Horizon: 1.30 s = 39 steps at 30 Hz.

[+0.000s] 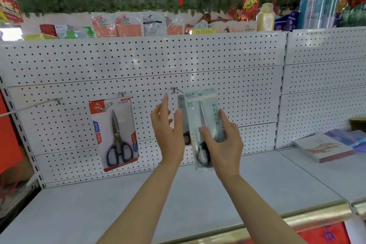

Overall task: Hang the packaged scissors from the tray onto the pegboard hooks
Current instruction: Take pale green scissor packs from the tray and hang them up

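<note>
**Pack at the hook, not yet on**

Right hand (221,144) has the pale pack (202,125) pinched low down, thumb across the front and fingers (224,123) closed round its right edge, the top lifted to the middle hook (175,90) at roughly 11 o'clock from the pack's upper corner. Left hand (168,125) is spread wide, holding nothing, hovering just at the pack's 9 o'clock side. A second pale pack (181,103) seems to hang already behind it, though it is mostly hidden.

The risk: gripped that low, the card top can sway and its hole slide past the hook tip, or nudge the hanging pack loose. The open hand looks placed to steady it.

Over at 9 o'clock, the red pack (114,134) hangs from its own hook (121,94) on the pegboard (237,77). The tray is out of view.
</note>
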Each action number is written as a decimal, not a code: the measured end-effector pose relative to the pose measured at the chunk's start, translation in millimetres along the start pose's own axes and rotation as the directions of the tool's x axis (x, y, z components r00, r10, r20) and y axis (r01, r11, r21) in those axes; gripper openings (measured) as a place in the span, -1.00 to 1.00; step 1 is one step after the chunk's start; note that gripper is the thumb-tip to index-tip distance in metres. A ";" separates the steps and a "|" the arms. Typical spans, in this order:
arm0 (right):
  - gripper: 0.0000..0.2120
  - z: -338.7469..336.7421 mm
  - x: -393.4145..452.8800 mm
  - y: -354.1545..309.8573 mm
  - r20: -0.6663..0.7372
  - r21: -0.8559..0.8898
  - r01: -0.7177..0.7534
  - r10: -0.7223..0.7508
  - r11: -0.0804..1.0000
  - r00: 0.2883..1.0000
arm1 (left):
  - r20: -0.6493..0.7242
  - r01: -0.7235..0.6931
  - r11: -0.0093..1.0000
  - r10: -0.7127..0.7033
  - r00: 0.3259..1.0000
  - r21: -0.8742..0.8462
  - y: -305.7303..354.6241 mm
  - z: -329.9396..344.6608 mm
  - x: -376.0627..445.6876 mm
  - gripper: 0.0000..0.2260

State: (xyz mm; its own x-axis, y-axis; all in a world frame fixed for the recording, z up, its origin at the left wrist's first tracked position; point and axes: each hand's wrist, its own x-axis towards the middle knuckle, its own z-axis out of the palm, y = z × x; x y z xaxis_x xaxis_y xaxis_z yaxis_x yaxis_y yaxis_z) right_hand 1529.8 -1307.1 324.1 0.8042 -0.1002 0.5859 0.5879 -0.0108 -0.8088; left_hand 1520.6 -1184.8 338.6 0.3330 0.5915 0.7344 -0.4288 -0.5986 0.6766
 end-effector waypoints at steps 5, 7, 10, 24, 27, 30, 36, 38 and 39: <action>-0.36 19.4 1.5 7.3 0.006 0.017 -0.019 0.019 1.000 1.000 | 0.280 -0.099 0.982 0.051 0.959 0.159 17.6 1.2 30.0 -0.43; -0.36 22.3 0.6 9.3 -0.005 0.025 -0.022 0.022 0.999 1.000 | 0.341 -0.104 0.975 0.031 0.939 0.198 17.3 2.5 32.3 -0.40; -0.37 22.8 -1.2 12.1 -0.011 0.036 -0.019 0.020 0.999 1.000 | 0.344 -0.114 0.968 0.030 0.939 0.225 17.9 2.5 32.8 -0.38; -0.36 49.2 9.8 37.6 -0.002 -0.080 -0.042 0.042 0.996 0.999 | 0.402 -0.122 0.949 -0.005 0.916 0.290 -8.8 13.3 53.9 -0.40; -0.36 55.7 16.3 42.6 0.003 -0.126 -0.029 0.030 0.992 1.000 | 0.400 -0.145 0.942 0.014 0.917 0.301 -17.7 16.3 59.0 -0.40; -0.36 61.1 22.3 46.5 0.020 -0.185 -0.024 0.028 0.982 0.999 | 0.403 -0.168 0.931 0.025 0.915 0.323 -21.0 18.7 64.1 -0.41; -0.35 72.0 32.0 49.2 0.061 -0.282 -0.004 0.023 0.959 0.998 | 0.417 -0.212 0.890 0.027 0.909 0.405 -28.8 20.0 72.7 -0.45; -0.36 70.6 33.1 50.0 0.071 -0.314 0.028 -0.006 0.949 0.997 | 0.423 -0.213 0.885 0.020 0.906 0.415 -30.2 17.9 74.9 -0.44; -0.37 68.3 33.2 50.6 0.080 -0.339 0.045 -0.019 0.940 0.997 | 0.431 -0.224 0.877 0.022 0.902 0.424 -30.8 16.3 75.9 -0.44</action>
State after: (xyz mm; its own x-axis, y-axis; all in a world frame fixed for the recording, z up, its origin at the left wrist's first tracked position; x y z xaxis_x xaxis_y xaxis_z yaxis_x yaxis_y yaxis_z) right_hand 1592.2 -1243.0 306.0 0.7975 -0.0201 0.6029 0.5587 -0.3522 -0.7509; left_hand 1572.8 -1130.3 374.5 0.6528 0.2879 0.7007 -0.0943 -0.8869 0.4522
